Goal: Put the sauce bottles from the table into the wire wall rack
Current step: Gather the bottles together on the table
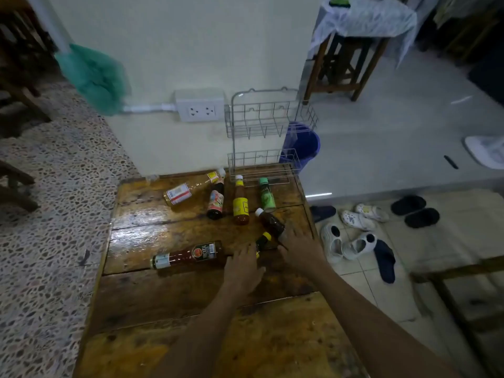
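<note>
Several sauce bottles lie on their sides on the wooden table [169, 301]. A long red sauce bottle [188, 255] lies nearest on the left. A small dark bottle with a yellow cap [263, 240] lies between my hands. My left hand [242, 266] rests flat with spread fingers, its fingertips at that small bottle. My right hand [300, 249] covers the base of a dark white-capped bottle [268, 221]; its grip is blurred. Further back lie a yellow-labelled bottle [240, 204], a green bottle [266, 196], a dark flowery-labelled bottle [216, 201] and a pale amber bottle [188, 190]. The two-tier wire rack [261, 132] stands with nothing in it at the table's far edge against the wall.
A wall socket [200, 107] sits left of the rack and a blue bucket [302, 144] stands behind it on the floor. Shoes and sandals [357, 233] lie on the floor right of the table. A wooden stool [346, 64] stands at the back right.
</note>
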Demonstrator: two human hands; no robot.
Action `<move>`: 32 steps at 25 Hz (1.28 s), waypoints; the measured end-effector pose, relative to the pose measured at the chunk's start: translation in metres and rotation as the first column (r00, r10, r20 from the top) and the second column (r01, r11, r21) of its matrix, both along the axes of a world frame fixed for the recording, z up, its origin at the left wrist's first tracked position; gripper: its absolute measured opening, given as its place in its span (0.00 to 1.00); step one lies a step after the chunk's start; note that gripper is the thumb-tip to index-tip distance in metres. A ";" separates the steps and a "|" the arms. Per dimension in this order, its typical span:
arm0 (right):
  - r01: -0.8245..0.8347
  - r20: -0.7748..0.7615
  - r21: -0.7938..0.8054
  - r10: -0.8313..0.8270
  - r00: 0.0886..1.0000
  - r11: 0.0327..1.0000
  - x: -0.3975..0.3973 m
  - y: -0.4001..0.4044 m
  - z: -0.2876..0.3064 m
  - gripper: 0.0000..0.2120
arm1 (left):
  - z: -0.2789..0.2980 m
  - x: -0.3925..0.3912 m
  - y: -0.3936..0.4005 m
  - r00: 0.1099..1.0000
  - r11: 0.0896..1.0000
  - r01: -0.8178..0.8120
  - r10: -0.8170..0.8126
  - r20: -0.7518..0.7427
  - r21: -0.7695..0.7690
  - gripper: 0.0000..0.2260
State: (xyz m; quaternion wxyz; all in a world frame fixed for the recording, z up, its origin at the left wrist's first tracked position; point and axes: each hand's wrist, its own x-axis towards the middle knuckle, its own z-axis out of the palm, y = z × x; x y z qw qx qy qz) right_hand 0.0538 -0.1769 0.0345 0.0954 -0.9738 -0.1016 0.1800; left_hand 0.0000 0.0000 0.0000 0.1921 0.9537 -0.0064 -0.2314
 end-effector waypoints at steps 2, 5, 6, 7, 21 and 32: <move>0.058 -0.009 0.032 -0.057 0.998 0.998 0.025 -0.001 -0.012 0.25 | -0.011 0.011 -0.006 0.998 0.999 -0.047 0.048 -0.052 0.029 0.36; 0.062 -0.097 0.038 -0.058 0.994 0.997 0.052 -0.001 -0.035 0.27 | -0.024 0.017 -0.014 0.990 0.985 -0.134 0.138 -0.033 0.108 0.32; 0.060 -0.138 0.044 -0.054 0.989 0.997 0.055 -0.002 -0.042 0.29 | -0.027 0.017 -0.017 0.987 0.980 -0.158 0.162 -0.017 0.125 0.31; 0.057 -0.151 0.054 -0.048 0.987 0.997 0.056 -0.004 -0.048 0.30 | -0.028 0.016 -0.019 0.982 0.974 -0.184 0.186 -0.006 0.129 0.29; 0.081 -0.276 0.584 0.104 0.955 0.808 -0.068 0.100 -0.010 0.22 | 0.018 -0.126 0.072 0.724 0.622 -0.535 0.686 0.070 -0.572 0.19; -0.088 -0.088 0.686 0.202 0.975 0.722 -0.102 0.267 -0.018 0.28 | 0.019 -0.152 0.218 0.510 0.435 -0.666 0.858 0.055 -0.606 0.22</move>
